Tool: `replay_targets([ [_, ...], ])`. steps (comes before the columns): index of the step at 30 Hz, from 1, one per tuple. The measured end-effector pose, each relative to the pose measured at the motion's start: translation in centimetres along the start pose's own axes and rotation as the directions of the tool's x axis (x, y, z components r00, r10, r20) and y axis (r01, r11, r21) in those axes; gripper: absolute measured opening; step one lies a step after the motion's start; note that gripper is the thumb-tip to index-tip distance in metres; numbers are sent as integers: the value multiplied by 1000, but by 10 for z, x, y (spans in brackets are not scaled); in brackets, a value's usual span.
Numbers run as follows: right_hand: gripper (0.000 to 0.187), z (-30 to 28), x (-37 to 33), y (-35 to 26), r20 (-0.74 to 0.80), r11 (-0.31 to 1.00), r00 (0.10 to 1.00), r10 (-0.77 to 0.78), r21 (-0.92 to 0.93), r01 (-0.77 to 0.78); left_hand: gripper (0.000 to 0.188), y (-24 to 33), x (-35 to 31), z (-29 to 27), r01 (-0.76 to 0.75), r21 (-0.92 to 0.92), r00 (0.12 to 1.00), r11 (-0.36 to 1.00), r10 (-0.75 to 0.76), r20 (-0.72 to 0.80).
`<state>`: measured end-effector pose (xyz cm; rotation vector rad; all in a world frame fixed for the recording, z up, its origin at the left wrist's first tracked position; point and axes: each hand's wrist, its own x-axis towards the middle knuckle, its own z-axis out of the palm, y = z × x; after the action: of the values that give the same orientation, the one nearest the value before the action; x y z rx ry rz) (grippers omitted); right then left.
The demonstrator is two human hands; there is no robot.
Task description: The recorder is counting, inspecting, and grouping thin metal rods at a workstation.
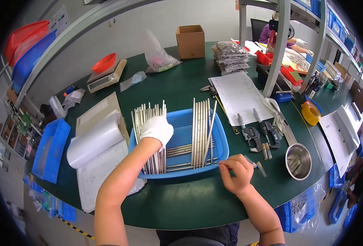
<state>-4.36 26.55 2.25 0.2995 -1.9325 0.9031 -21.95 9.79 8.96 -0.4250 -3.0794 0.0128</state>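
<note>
Metal rods (198, 131) sit in two groups in the blue basket (181, 175). The left hand (157, 130) covers the left group; its grip is hidden. The right hand (238, 174) presses thumb and forefinger together, visibly holding nothing. Apparent step: rod handling. Next move calls for separating rods cleanly.

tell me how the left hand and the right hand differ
The left hand wears a white glove; the right hand is bare. The left hand is at the left rods in the basket; the right hand is by the basket's right front corner. The right hand's curled fingers show; the left hand's are mostly hidden. Both forearms are bare.
</note>
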Motion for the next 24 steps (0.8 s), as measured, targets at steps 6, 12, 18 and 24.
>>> replay_targets([
  [6, 14, 3, 1, -8, 33, 999, 999, -12, 46, 10, 38, -70, -10, 3, -69, -602, 982, 796, -53, -183],
  [12, 10, -4, -11, -9, 52, 997, 998, 41, 60, -45, 30, -69, -102, -54, -146, -983, 922, 113, -344, -177],
  [18, 13, -4, -26, -49, 234, 970, 969, 82, 205, -132, 24, -44, -203, 17, 51, -966, 939, -255, -318, 134],
  [24, 15, 0, -42, -50, 483, 992, 873, 65, 67, -111, 18, -34, -224, 66, 23, -930, 959, -368, -256, 125],
])
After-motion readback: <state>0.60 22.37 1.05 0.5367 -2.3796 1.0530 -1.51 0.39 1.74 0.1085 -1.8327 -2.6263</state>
